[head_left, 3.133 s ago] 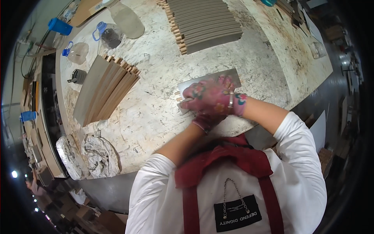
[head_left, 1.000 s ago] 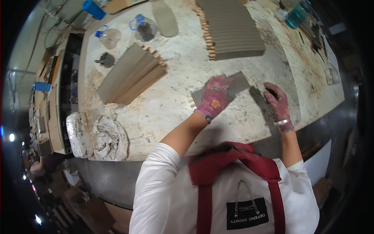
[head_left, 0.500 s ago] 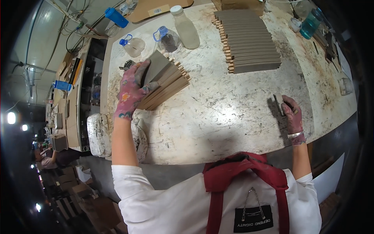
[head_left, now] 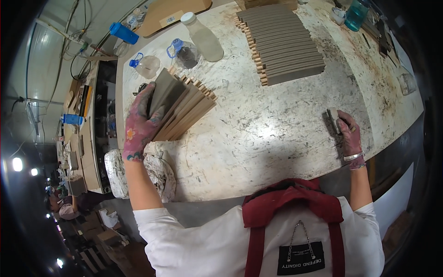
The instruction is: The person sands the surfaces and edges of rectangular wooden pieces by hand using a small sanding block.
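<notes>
My left hand (head_left: 140,127), in a pink flowered glove, is closed round the near-left edge of a flat grey board (head_left: 165,94). That board tilts at the left end of a leaning row of brown wooden boards (head_left: 191,113), with short pale pegs along their far ends. Over at the right, my right hand (head_left: 350,136) has its gloved fingers wrapped round a small flat block (head_left: 333,121), pale with a dark side. It is just above the table or resting on it; I cannot tell which.
A long row of grey boards (head_left: 288,44) with pegs lies at the far side of the stained white table (head_left: 258,152). Capped bottles (head_left: 203,39) stand behind the left row. A wrapped bundle (head_left: 159,177) sits by my left forearm. Another person (head_left: 69,207) is far left.
The grey board in my left hand has swung more upright, and the boards beside it have fanned apart. My right hand has turned slightly with the block. The whole view has shifted a little.
</notes>
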`<state>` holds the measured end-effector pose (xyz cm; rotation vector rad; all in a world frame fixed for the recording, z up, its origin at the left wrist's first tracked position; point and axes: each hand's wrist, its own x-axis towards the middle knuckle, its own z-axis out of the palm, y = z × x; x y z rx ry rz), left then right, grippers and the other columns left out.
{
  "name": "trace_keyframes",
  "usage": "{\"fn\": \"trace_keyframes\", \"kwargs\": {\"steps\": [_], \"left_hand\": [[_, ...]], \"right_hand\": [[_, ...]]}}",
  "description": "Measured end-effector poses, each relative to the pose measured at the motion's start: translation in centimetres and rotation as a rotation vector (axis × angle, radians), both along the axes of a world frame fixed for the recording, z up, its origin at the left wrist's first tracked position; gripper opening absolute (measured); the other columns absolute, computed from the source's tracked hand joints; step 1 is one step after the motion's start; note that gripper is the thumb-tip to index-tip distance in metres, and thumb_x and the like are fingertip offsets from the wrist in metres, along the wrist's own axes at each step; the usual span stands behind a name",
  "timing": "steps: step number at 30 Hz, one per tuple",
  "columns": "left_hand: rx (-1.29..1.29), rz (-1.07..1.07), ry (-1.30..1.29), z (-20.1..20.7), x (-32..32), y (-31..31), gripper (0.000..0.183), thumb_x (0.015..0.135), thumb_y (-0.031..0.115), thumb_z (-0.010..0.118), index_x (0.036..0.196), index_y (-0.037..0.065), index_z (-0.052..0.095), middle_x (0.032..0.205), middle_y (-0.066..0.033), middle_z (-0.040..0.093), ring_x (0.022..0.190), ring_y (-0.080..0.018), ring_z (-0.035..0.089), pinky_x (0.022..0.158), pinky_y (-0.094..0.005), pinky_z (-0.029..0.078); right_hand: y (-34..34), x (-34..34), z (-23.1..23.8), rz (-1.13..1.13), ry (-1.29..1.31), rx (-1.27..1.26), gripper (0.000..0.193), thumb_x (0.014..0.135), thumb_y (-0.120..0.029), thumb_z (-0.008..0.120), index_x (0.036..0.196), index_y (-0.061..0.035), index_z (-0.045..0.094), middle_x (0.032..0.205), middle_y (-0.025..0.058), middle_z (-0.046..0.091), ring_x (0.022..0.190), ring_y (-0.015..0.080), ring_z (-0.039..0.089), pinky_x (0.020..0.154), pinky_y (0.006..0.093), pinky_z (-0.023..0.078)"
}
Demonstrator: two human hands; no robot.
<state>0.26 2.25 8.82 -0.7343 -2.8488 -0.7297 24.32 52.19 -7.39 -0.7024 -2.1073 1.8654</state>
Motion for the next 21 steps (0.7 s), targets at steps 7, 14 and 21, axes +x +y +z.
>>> {"fn": "trace_keyframes", "kwargs": {"steps": [7, 14, 21], "left_hand": [[-0.007, 0.056, -0.007, 4.5, -1.1, -0.9, 0.044, 0.096, 0.023, 0.062, 0.136, 0.006, 0.055, 0.116, -0.0113, 0.068, 0.105, -0.0177, 0.063, 0.091, -0.0294, 0.048], [-0.039, 0.047, -0.279, -0.6, -5.0, -2.3, 0.043, 0.098, 0.022, 0.06, 0.139, 0.007, 0.054, 0.128, -0.0105, 0.063, 0.115, -0.0182, 0.058, 0.098, -0.0282, 0.044], [-0.184, 0.123, -0.281, -1.8, -1.8, 0.6, 0.083, 0.074, 0.025, 0.082, 0.147, 0.014, 0.042, 0.143, -0.0175, 0.048, 0.131, -0.035, 0.047, 0.109, -0.0425, 0.04]], "right_hand": [[-0.4, -0.9, -0.2, 0.062, 0.008, 0.017, 0.045, 0.093, -0.033, 0.067, 0.122, 0.0012, 0.063, 0.111, 0.0051, 0.065, 0.1, 0.014, 0.059, 0.092, 0.0281, 0.045], [-1.1, -1.4, 0.7, 0.086, -0.007, 0.055, 0.049, 0.091, -0.031, 0.071, 0.124, 0.0025, 0.061, 0.114, 0.0058, 0.063, 0.102, 0.0135, 0.059, 0.093, 0.0278, 0.045], [-0.5, 0.5, 0.0, -0.031, -0.047, -0.017, 0.043, 0.09, -0.027, 0.069, 0.121, 0.0023, 0.063, 0.109, 0.006, 0.064, 0.099, 0.0132, 0.058, 0.089, 0.0267, 0.046]]}}
